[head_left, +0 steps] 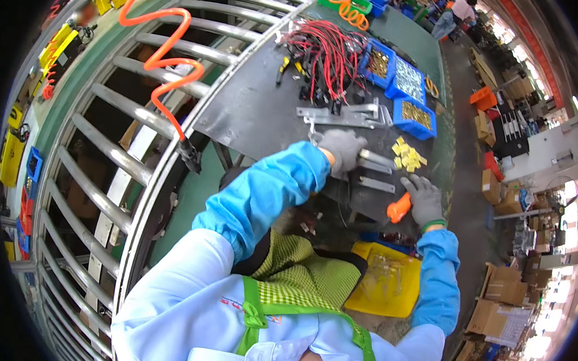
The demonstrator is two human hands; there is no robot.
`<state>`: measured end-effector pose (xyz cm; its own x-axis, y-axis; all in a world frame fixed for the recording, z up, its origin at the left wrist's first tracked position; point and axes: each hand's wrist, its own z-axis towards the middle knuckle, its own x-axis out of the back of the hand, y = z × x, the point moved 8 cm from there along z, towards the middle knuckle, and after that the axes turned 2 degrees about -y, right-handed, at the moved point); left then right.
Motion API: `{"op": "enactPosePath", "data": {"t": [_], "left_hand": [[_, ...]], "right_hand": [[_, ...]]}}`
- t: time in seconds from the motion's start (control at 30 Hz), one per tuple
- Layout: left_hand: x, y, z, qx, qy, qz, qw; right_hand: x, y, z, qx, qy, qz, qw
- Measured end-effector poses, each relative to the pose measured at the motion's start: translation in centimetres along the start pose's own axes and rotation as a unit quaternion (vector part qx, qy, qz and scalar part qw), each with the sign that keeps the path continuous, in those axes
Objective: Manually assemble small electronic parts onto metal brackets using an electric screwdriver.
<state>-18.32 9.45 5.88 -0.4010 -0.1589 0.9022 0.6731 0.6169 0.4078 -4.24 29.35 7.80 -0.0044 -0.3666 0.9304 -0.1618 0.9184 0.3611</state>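
My left hand [342,147], in a grey glove, is closed at the near side of the black tabletop, its fingers curled on a metal piece [312,131] that shows past them on the left. To its right, flat metal strips [376,184] lie side by side. My right hand [425,198], also gloved, is bent around the end of an orange-handled tool [399,208]; part of the grip is hidden. Small yellow blocks [408,155] lie in a loose pile just beyond the right fingers. Longer metal brackets [350,115] are stacked beyond my left hand.
Red and black wires [327,53] heap up at the back, near yellow-handled pliers [283,68]. Blue bins [415,128] of small metal parts line the right side. An orange coiled hose [159,62] hangs over the roller conveyor [121,102]. A yellow tub [359,300] stands below the table edge.
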Motion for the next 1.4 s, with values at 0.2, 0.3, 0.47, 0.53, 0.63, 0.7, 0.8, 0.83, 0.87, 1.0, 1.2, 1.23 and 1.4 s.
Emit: {"op": "enactPosePath", "data": {"t": [0.2,0.3,0.47,0.53,0.63,0.7,0.8,0.83,0.87,1.0,1.2,1.23,1.4], "left_hand": [[-0.7,0.2,0.2,0.042,0.060,-0.047,0.996],[0.2,-0.6,0.6,0.058,0.055,-0.046,0.996],[2.1,-0.8,-0.7,0.088,0.069,0.035,0.993],[1.9,-1.3,-1.1,0.120,0.001,-0.004,0.993],[0.8,-2.6,-0.7,0.125,0.029,-0.023,0.991],[0.5,-3.0,-0.6,0.124,0.054,-0.037,0.990],[1.5,-1.9,-0.7,0.087,0.041,-0.042,0.994],[1.1,-2.2,-0.5,0.092,0.055,-0.048,0.993],[0.9,-2.4,-0.3,0.089,0.054,-0.050,0.993],[1.2,-2.8,-0.2,0.098,0.049,-0.079,0.991],[2.5,-2.8,-2.5,0.099,0.088,-0.021,0.991],[3.0,-2.4,-3.0,0.084,0.116,-0.019,0.990],[4.6,-1.3,-4.7,0.019,0.171,-0.031,0.985]], "right_hand": [[8.9,-1.6,10.0,0.020,0.140,0.167,0.976],[7.1,-4.7,16.9,0.075,0.100,0.145,0.982],[1.3,-6.3,22.8,0.022,-0.006,-0.053,0.998],[1.2,-6.4,23.4,0.021,-0.020,-0.042,0.999],[2.1,-6.9,22.3,0.068,-0.041,0.010,0.997],[3.5,-5.2,21.1,0.068,-0.023,0.026,0.997],[4.2,2.6,19.8,-0.021,0.030,0.073,0.997],[5.3,5.1,19.2,-0.048,0.106,0.106,0.987],[6.4,7.5,18.2,-0.078,0.181,0.135,0.971],[10.9,9.7,18.0,-0.028,0.372,0.206,0.905],[14.5,1.3,25.4,-0.078,0.201,0.622,0.752],[14.5,0.6,26.7,-0.089,0.210,0.624,0.747],[15.2,-0.6,34.0,0.015,0.328,0.256,0.909]]}}
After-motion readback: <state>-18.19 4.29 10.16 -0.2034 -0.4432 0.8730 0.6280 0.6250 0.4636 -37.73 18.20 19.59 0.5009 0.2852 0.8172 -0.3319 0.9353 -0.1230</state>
